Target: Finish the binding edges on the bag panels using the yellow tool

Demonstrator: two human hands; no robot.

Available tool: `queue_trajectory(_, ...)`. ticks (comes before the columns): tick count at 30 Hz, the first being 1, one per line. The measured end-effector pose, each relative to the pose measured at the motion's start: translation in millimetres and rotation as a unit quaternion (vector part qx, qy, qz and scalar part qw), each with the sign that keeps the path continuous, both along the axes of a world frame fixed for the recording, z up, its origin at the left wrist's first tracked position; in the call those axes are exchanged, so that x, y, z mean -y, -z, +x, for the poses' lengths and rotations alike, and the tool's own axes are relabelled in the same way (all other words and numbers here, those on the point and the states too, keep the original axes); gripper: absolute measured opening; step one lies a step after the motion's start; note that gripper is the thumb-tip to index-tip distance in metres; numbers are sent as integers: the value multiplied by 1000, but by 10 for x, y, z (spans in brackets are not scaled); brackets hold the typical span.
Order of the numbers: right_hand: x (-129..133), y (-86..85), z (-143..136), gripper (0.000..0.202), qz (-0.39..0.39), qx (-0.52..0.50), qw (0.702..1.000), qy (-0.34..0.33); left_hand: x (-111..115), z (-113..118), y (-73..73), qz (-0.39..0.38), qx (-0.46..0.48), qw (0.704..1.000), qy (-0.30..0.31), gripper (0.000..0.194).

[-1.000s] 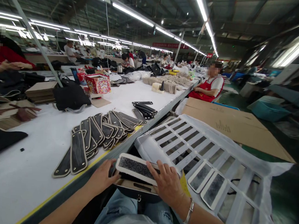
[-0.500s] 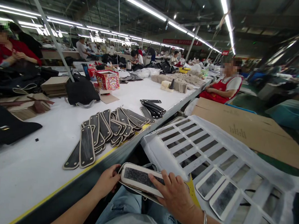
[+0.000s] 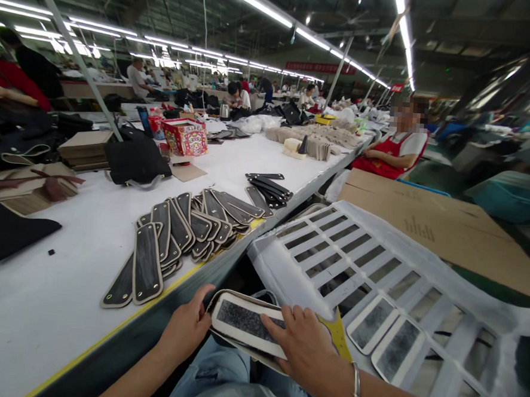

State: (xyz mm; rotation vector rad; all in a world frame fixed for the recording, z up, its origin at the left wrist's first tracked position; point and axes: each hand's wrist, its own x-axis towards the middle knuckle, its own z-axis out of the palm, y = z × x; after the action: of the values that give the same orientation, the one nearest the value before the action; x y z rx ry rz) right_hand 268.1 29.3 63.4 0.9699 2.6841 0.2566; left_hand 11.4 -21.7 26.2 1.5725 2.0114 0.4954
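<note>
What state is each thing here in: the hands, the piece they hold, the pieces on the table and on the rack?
Left hand: gripping the panel's left end.
Right hand: fingers laid on the panel.
Panel: held flat over the lap.
Table pieces: fanned, overlapping.
Rack pieces: two, side by side.

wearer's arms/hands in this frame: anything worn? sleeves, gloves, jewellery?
Both forearms are bare as far as the frame shows: no sleeves and no gloves. The left hand shows no rings or watch. The right hand has a thin silver bangle at the wrist, with no rings visible. Below the arms, light blue jeans cover the lap.
</note>
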Motion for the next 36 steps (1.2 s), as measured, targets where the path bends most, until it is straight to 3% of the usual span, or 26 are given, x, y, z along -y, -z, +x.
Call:
queue_trajectory(5,-46,-89,-77,72,-25,10,1000,7,-12,-8,-33,-15,-80,992,99,48)
queue_trajectory(9,-70,-90,-107,72,-25,16,1000,0,-78,-22,-100,-65,-168,969,170,46)
queue_trajectory(14,-53,-34,-140,67,-20,2,1000,4,-201,-52,-196,-85,-187,952,227,46)
queue_trajectory(18,-16,15,-152,62,-22,1,1000,8,-201,-13,-231,-96,-218,944,227,47)
queue_trajectory(22,-25,32,-122,68,-36,-15,999,17,-90,92,-248,-87,-240,948,190,46)
queue_trajectory(25,-43,15,-122,65,-44,-17,999,21,-10,238,-222,37,-198,962,187,46)
queue_trajectory(27,-45,-6,-133,62,-50,-10,999,20,4,365,-167,103,-127,955,248,44)
queue_trajectory(30,-61,-40,-115,66,-62,-16,998,19,-27,532,-41,79,-38,938,337,57)
queue_trajectory(32,-118,-80,-57,73,-105,-47,993,19,-53,585,41,44,-23,934,353,77)
queue_trajectory(34,-235,-153,40,89,-206,-115,971,35,-62,591,100,24,-35,934,354,84)
queue_trajectory(35,-311,-201,104,94,-279,-162,945,60,-60,585,119,16,-45,934,354,84)
queue_trajectory(36,-393,-251,179,96,-364,-222,898,109,-55,578,129,9,-55,933,356,82)
